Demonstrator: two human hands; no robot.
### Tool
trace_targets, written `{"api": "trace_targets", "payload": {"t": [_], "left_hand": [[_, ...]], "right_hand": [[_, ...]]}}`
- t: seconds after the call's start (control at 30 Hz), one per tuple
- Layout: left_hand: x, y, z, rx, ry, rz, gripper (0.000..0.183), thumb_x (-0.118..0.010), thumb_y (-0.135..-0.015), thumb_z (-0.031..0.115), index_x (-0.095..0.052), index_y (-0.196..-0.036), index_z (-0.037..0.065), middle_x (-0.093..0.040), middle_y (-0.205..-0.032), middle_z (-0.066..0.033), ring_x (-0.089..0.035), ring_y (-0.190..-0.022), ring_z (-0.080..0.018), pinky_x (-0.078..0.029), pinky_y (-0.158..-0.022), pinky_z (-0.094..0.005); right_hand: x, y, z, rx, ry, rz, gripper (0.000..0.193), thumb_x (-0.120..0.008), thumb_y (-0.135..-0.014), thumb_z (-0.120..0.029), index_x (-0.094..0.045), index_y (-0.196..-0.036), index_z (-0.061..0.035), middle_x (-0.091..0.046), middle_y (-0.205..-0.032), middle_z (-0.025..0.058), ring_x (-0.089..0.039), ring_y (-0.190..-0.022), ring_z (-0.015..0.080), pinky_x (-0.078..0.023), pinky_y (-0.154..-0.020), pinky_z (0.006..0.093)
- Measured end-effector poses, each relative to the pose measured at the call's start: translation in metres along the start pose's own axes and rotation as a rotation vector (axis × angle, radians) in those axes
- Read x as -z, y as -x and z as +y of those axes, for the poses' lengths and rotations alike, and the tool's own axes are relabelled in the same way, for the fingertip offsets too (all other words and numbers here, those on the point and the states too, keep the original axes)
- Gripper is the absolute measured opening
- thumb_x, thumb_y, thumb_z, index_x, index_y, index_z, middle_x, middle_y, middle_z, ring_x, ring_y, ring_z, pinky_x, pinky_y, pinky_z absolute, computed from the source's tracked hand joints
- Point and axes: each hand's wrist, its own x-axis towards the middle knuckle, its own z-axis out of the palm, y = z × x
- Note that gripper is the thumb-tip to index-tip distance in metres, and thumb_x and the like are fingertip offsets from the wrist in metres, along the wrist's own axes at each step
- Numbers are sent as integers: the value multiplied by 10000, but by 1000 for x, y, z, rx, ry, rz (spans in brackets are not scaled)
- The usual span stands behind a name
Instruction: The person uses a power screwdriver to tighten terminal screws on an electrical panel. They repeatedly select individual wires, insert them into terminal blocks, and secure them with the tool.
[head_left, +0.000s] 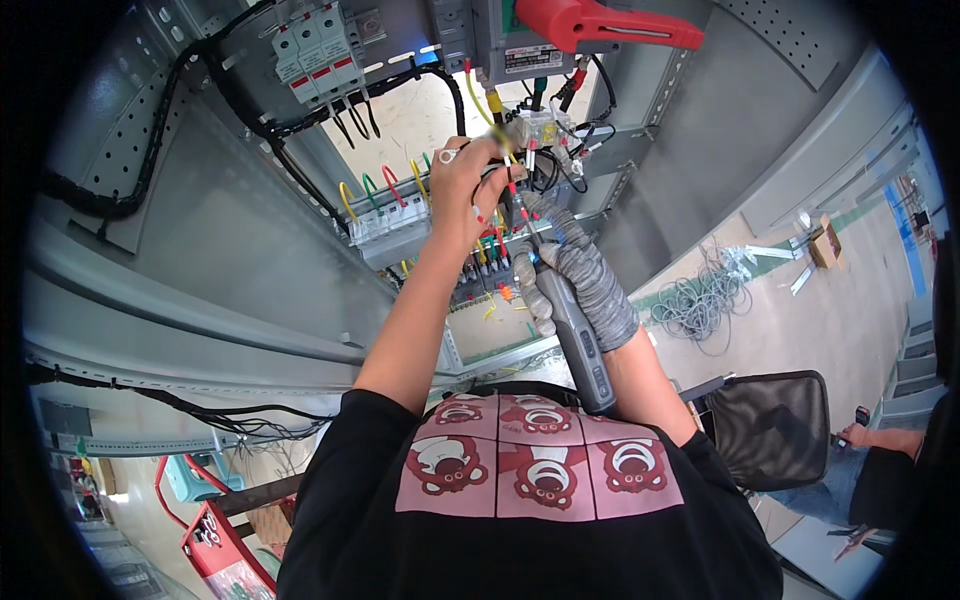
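Note:
My left hand is bare and reaches up into the cabinet, its thumb and fingers pinched around a thin wire with light and red sleeves. A blur over the fingertips hides part of the grip. In a grey glove, my right hand is wrapped round a grey cordless screwdriver. Its shaft points up toward the spot below my left fingers, but I cannot tell whether the tip touches anything. A yellow wire runs down toward my left fingertips. Just right of them sits a clear-covered block with black wires.
Above are a red rotary handle and white breakers. A terminal row with coloured wires lies left of my hands. Coiled cable and a cardboard box are on the floor. At right, another person is beside a black mesh chair.

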Motion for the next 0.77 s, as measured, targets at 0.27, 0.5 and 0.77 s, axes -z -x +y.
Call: {"api": "trace_targets", "payload": {"t": [0.27,0.5,0.77], "left_hand": [[-4,5,-30,-3,127,-33,291,-723,-725,-11,-690,-1011,28,-719,-897,-103,-634,-802,-269,-506,-697,-374],[5,28,22,123,97,129,290,-719,-811,89,-634,-1078,15,-682,-1035,-136,-613,-962,-281,-476,-858,-364],[-2,63,43,634,874,-16,270,-620,-975,169,-590,-1201,24,-631,-1080,-45,-570,-1023,-108,-423,-936,-256]], "right_hand": [[-1,-9,0,-20,-10,-12,608,-547,-908,-127,-361,-1482,-202,-628,-811,103,-594,-525,186,-511,-442,303],[9,-8,10,1,18,45,598,-525,-922,-118,-332,-1482,-193,-612,-791,121,-581,-498,206,-508,-405,321],[16,-6,19,54,81,65,582,-513,-924,-127,-338,-1478,-159,-615,-802,129,-591,-511,193,-523,-409,314]]}}
